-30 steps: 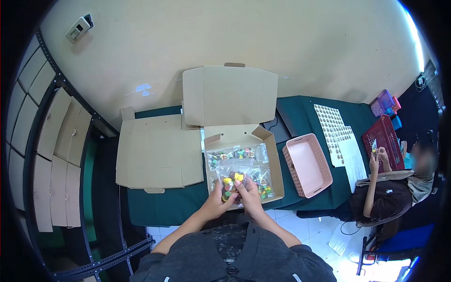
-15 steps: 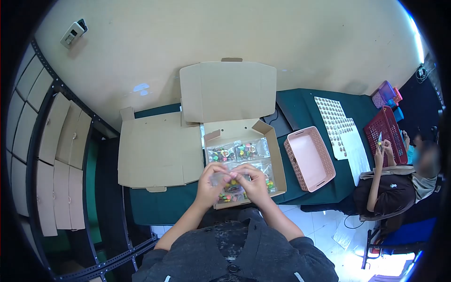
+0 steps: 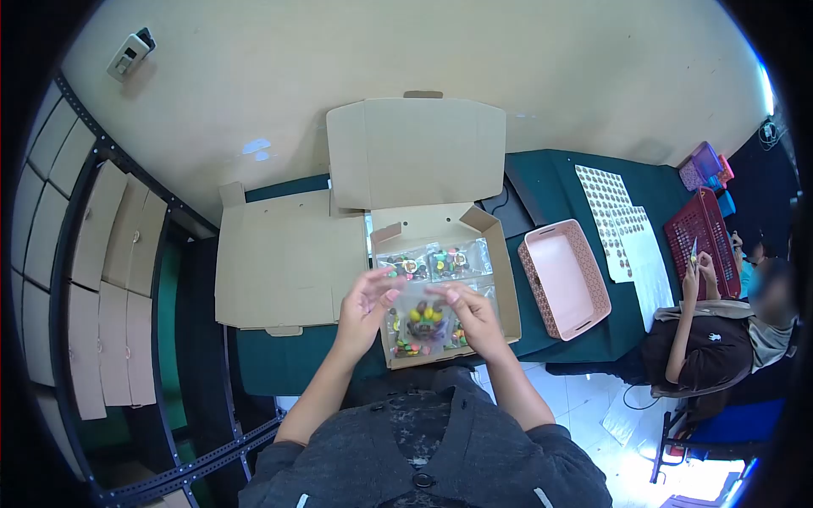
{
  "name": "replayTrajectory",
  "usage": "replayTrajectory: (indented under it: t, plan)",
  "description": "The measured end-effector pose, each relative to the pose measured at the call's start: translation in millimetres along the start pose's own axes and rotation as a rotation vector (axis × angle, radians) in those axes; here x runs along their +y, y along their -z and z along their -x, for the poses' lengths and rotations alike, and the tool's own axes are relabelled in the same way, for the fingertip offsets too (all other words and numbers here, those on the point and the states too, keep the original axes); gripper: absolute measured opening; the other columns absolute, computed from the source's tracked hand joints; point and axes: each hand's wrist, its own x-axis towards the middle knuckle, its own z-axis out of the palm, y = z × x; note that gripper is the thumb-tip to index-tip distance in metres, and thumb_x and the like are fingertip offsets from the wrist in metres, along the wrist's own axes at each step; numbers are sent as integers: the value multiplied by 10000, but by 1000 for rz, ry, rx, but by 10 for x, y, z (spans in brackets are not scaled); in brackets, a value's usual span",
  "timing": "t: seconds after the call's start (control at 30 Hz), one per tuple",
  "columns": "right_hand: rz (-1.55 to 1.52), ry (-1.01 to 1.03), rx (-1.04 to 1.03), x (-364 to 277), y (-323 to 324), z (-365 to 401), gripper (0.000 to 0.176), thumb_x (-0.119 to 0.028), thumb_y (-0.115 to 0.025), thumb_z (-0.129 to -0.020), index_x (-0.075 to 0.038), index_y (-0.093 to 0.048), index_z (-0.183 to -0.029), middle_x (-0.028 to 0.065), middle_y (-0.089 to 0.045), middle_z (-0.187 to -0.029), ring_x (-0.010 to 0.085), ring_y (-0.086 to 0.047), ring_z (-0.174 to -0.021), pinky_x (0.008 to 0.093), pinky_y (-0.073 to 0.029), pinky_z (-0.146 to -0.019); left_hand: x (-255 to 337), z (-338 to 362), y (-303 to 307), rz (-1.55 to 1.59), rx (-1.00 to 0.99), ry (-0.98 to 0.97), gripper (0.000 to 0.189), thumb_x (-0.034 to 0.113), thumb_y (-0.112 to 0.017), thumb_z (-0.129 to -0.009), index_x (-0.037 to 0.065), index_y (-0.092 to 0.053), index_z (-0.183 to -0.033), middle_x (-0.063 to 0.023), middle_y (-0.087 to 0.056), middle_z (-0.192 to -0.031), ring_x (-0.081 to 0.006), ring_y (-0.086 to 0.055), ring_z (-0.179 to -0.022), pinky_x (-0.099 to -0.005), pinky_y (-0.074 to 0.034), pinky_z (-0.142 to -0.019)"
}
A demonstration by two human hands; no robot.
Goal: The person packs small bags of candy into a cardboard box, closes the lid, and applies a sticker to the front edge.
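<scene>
Clear plastic bag of small coloured round pieces point(image 3: 419, 320) hangs between both hands, low over the front half of the open brown cardboard box point(image 3: 501, 288) on the green-covered worktop point(image 3: 288, 362). Left hand point(image 3: 364, 300) is closed on the bag's upper left corner with thumb and fingertips; right hand point(image 3: 476, 311) is clamped the same way on the upper right edge. Gripping it by the top probably lets the pieces sink to the bottom and keeps the film taut and flat. Holding it right above the box likely means anything that slips lands inside. More filled clear bags point(image 3: 434, 262) lie flat side by side at the back of the box, packed in a row so they fit. The box lid point(image 3: 415, 152) stands folded back against the wall, out of the way. An unfolded cardboard blank point(image 3: 288, 254) lies just left of it, and an empty pink plastic basket point(image 3: 598, 288) sits just to the right. Hard to make out: what the pieces are, whether the bag's top is sealed, and what lies under it in the box. Another person's hands point(image 3: 696, 275) at the far right hold something too small to tell.
</scene>
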Motion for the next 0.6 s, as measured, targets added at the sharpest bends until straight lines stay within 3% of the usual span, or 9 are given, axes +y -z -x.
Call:
replayTrajectory:
  t: [0.07,0.17,0.2,0.23,0.33,0.4,0.5,0.53,0.6]
  plan:
    - [82,149,265,-44,-65,-15,277,-187,-493,-911,-7,-605,-1089,105,-580,-1037,184,-523,-982,299,-402,-853,-93,-8,-64,-182,227,-209,444,193,-613,-846,-17,-484,-1215,-135,-541,-1197,-183,-531,-1068,-302,-420,-907]
    - [273,274,307,-42,-202,-20,293,-121,-584,-837,-47,-609,-1119,101,-579,-1065,199,-532,-978,318,-407,-860,-34,77,-272,-302,43,-312,511,233,-654,-815,-9,-474,-1227,-143,-539,-1192,-214,-522,-1095,-320,-415,-920]
    - [194,280,339,-45,-251,-21,364,-81,-648,-765,-72,-612,-1127,96,-573,-1077,214,-532,-974,323,-410,-863,-53,103,-337,-346,58,-314,547,210,-696,-780,-8,-472,-1230,-154,-540,-1182,-199,-518,-1094,-313,-413,-917]
    - [194,280,339,-40,-250,-22,364,-81,-648,-765,-72,-612,-1127,96,-573,-1077,214,-532,-974,323,-410,-863,-47,106,-392,-346,57,-313,547,210,-696,-780,-8,-472,-1230,-154,-540,-1182,-199,-518,-1094,-313,-413,-917]
    - [114,169,332,21,-251,-40,323,-101,-655,-768,-56,-626,-1086,108,-549,-1110,222,-518,-991,321,-407,-868,-44,109,-465,-181,180,-261,507,162,-708,-767,4,-505,-1204,-137,-567,-1140,-168,-528,-1063,-291,-424,-887]
    - [236,209,499,74,-291,-83,258,-106,-663,-764,-36,-639,-1011,123,-524,-1141,223,-516,-988,332,-409,-866,-102,106,-431,-181,207,-191,379,138,-700,-775,-9,-583,-1103,-109,-610,-1038,-132,-552,-972,-260,-434,-846]
    - [115,200,624,6,-308,-144,208,-116,-667,-765,-20,-635,-947,141,-487,-1190,231,-514,-1003,352,-406,-869,-188,70,-348,-82,211,-152,235,116,-685,-787,-16,-642,-976,-84,-628,-948,-111,-564,-872,-240,-433,-825]
    - [91,214,474,146,-229,-174,182,-134,-670,-768,-19,-651,-909,132,-555,-1089,228,-541,-960,351,-404,-865,-175,70,-336,-87,209,-151,235,116,-685,-787,-16,-642,-976,-84,-628,-948,-111,-564,-872,-240,-433,-825]
    - [63,116,357,106,-152,-94,156,-123,-670,-771,-13,-655,-880,112,-582,-1009,209,-548,-943,336,-404,-854,-122,58,-334,-15,219,-10,153,58,-674,-773,2,-662,-915,-71,-661,-868,-112,-589,-844,-325,-333,-989]
